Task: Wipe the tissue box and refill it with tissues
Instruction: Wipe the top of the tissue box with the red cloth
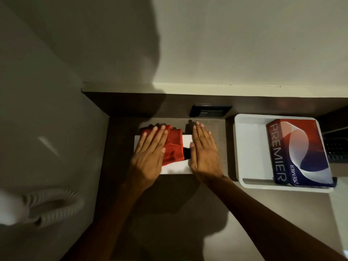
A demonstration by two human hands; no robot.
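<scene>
A white tissue box [176, 167] lies flat on the dark wooden counter, its dark slot partly visible between my hands. A folded red cloth [174, 146] rests on top of the box. My left hand [150, 153] presses flat on the cloth's left part, fingers spread. My right hand [203, 149] lies flat along the box's right side, fingers straight, holding nothing. A red, white and blue "PREMIER" tissue pack [299, 153] sits in the white tray [248, 147] to the right.
A dark socket plate [210, 111] is set in the back ledge behind the box. A coiled white cord [52, 206] hangs at the lower left by the wall. A dark object [337, 149] stands right of the tray.
</scene>
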